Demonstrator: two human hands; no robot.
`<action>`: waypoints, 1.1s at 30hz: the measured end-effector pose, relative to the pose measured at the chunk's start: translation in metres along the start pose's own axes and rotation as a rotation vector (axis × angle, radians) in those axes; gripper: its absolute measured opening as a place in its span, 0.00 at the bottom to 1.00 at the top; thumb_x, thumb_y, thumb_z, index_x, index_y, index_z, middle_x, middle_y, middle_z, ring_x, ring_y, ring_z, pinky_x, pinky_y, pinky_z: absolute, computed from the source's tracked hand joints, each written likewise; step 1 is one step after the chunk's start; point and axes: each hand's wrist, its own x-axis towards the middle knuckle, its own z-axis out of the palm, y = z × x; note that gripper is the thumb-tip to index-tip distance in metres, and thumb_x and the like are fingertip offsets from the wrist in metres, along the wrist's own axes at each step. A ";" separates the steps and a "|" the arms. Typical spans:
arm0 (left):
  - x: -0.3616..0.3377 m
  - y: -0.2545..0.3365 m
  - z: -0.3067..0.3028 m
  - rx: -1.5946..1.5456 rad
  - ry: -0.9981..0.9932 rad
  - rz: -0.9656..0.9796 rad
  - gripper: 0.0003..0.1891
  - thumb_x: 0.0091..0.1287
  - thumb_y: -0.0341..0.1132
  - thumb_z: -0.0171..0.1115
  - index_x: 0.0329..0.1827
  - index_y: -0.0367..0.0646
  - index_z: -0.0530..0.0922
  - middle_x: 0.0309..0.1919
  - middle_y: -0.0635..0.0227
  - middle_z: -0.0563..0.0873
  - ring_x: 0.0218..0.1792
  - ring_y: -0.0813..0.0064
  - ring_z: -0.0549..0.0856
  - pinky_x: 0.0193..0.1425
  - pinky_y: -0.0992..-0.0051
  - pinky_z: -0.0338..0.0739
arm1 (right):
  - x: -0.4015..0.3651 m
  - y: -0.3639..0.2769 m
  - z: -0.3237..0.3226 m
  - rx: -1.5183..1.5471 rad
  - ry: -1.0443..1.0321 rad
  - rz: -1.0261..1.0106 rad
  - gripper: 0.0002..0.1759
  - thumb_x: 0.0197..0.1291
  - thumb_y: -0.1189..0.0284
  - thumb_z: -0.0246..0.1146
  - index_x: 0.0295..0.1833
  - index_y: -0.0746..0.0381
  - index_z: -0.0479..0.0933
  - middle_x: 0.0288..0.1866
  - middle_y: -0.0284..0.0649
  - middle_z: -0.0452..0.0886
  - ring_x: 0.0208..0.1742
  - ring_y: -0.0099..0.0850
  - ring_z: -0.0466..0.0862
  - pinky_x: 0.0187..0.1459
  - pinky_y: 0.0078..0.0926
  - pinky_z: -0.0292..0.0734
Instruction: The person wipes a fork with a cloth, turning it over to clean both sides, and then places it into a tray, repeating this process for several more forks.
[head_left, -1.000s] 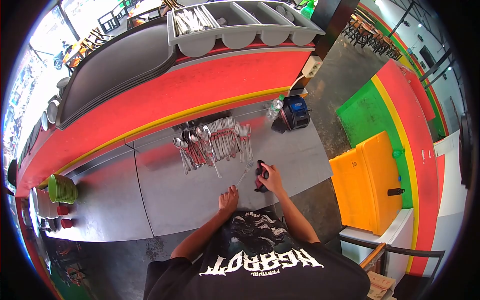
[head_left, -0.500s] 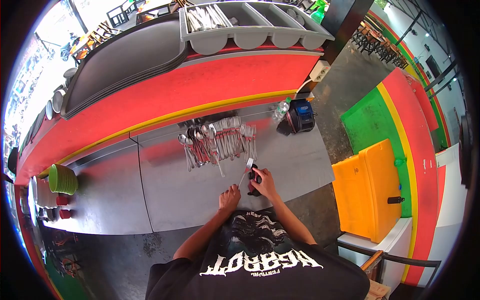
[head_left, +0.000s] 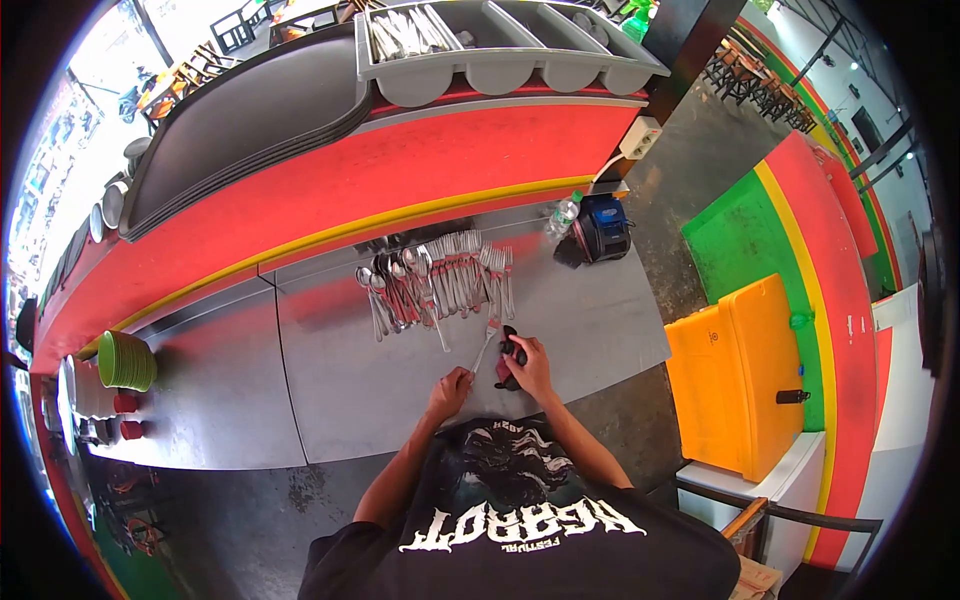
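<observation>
My left hand [head_left: 452, 393] is closed around the handle end of a fork [head_left: 485, 346], whose tines point away from me over the steel table. In my right hand [head_left: 532, 366] is a bunched black and dark red cloth [head_left: 503, 373], resting at the tabletop just right of the fork. Fork and cloth appear slightly apart. Beyond my hands lie rows of cutlery: spoons [head_left: 392, 292] on the left, forks [head_left: 462, 275] in the middle and on the right, handles mostly toward me.
A clear bottle [head_left: 564, 215] and a blue-black bag [head_left: 604, 230] stand at the table's back right. Green bowls [head_left: 127, 361] are stacked at far left. Above the red ledge sit black trays [head_left: 250, 120] and a grey cutlery holder [head_left: 510, 68]. An orange cooler [head_left: 715, 380] stands right.
My left hand has shifted slightly left, drawing the fork away from the cloth and tilting its tines left. My right hand has stayed nearly in place with the cloth.
</observation>
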 end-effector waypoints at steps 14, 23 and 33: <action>0.004 -0.017 -0.007 0.016 -0.279 -0.023 0.11 0.73 0.36 0.53 0.42 0.41 0.81 0.26 0.64 0.87 0.22 0.72 0.87 0.30 0.68 0.80 | -0.033 -0.054 0.007 0.118 -0.376 -0.187 0.22 0.53 0.74 0.68 0.57 0.60 0.80 0.47 0.41 0.78 0.49 0.43 0.77 0.53 0.39 0.75; -0.005 0.019 -0.013 0.054 -0.292 -0.108 0.11 0.74 0.39 0.52 0.44 0.45 0.82 0.25 0.68 0.86 0.21 0.73 0.87 0.31 0.69 0.79 | -0.009 -0.025 -0.006 -0.122 -0.129 -0.190 0.22 0.50 0.78 0.67 0.55 0.59 0.80 0.45 0.41 0.77 0.49 0.43 0.77 0.52 0.40 0.74; -0.008 0.010 -0.014 -0.004 -0.304 -0.080 0.14 0.74 0.42 0.52 0.42 0.44 0.82 0.23 0.70 0.84 0.21 0.74 0.86 0.31 0.71 0.78 | 0.024 0.024 -0.017 -0.240 0.023 0.002 0.18 0.52 0.73 0.70 0.50 0.59 0.81 0.42 0.43 0.79 0.47 0.44 0.79 0.50 0.38 0.75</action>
